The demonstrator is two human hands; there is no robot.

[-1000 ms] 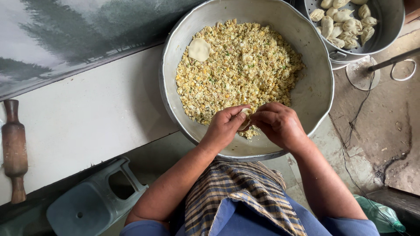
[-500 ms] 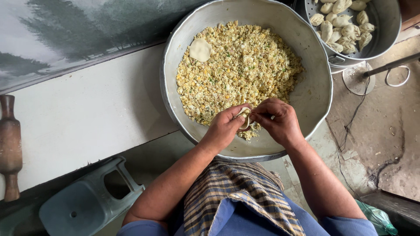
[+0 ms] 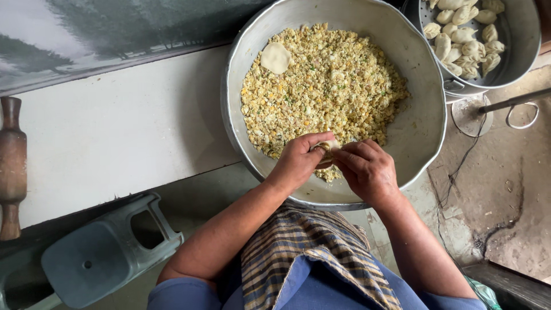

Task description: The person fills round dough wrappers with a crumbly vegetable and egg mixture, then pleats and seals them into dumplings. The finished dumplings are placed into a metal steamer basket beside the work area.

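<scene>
Far left: a wooden rolling pin (image 3: pixel 11 166) is stood upright beside a grey plastic stool (image 3: pixel 97 258).
Left hand (image 3: pixel 298 161): closed around a small dough dumpling (image 3: pixel 327 150), pinched from its side.
Dumpling: held between both hands, just above the near rim of the large metal basin (image 3: pixel 425 138) of yellow crumbled filling (image 3: pixel 321 86).
Right hand (image 3: pixel 367 169): fingers clasped on the same dumpling.
Far right: finished dumplings (image 3: pixel 465 31) are piled in a metal steamer tray (image 3: pixel 516 51).

A steamer pan (image 3: pixel 519 54) of folded dumplings (image 3: pixel 462 31) sits at the top right corner of the floor (image 3: pixel 505 189). A wooden rolling pin (image 3: pixel 11 166) stands at the left edge of a white board (image 3: pixel 115 132). A grey plastic stool (image 3: pixel 97 258) lies tipped at the bottom left. A checked cloth (image 3: pixel 313 252) covers the lap.
</scene>
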